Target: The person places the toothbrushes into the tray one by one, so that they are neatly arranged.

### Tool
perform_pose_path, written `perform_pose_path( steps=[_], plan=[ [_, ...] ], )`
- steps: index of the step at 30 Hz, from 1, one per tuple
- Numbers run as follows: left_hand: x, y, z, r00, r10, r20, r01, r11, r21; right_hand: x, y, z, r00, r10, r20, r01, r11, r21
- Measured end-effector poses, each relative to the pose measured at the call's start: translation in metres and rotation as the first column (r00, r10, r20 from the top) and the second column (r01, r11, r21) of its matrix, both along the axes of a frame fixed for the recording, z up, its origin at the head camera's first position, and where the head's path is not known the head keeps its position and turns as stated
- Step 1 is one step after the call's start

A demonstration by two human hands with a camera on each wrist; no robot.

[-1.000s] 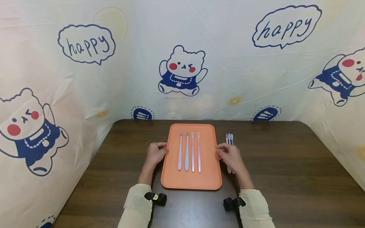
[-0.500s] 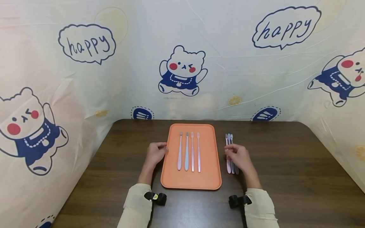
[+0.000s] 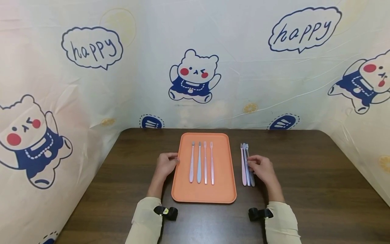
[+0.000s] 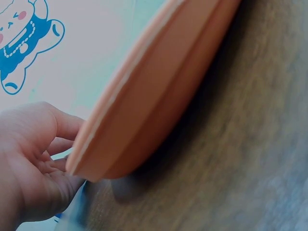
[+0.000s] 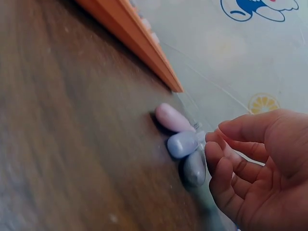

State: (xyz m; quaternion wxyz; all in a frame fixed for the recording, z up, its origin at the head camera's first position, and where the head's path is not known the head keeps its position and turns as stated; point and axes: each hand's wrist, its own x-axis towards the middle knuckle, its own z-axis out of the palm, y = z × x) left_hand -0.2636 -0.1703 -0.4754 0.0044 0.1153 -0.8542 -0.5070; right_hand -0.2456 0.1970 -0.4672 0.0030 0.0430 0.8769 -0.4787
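An orange tray point(image 3: 219, 169) lies on the table, and several pastel toothbrushes point(image 3: 199, 166) stand in a row on it, heads to the far side. My left hand point(image 3: 166, 164) holds the tray's left rim; in the left wrist view the fingers point(image 4: 67, 126) and thumb meet at that rim. Right of the tray, three more toothbrushes lie close together: a pink one point(image 3: 243, 169), a lilac one point(image 5: 183, 144) and a grey one point(image 5: 195, 168). My right hand point(image 3: 262, 168) is beside the grey toothbrush, fingers loosely bent, fingertips at its upper part; whether they touch it is unclear.
The brown wooden table point(image 3: 304, 176) spreads on both sides of the tray. A pale printed cloth point(image 3: 243, 74) hangs behind and at the sides. Each sleeve carries a black wrist camera point(image 3: 170, 213).
My right hand has left the tray's right rim and moved rightward across the three loose toothbrushes to their right side. The left hand and the tray have stayed in place.
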Motion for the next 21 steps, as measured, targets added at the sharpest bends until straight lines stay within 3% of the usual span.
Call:
perform_pose_path(
  steps=[21],
  plan=[
    [0.0,0.0,0.0,1.0,0.003,-0.007,-0.003,1.0,-0.021,0.002,0.012,-0.005,0.999,-0.04,0.028,0.038,0.997,0.062]
  ],
)
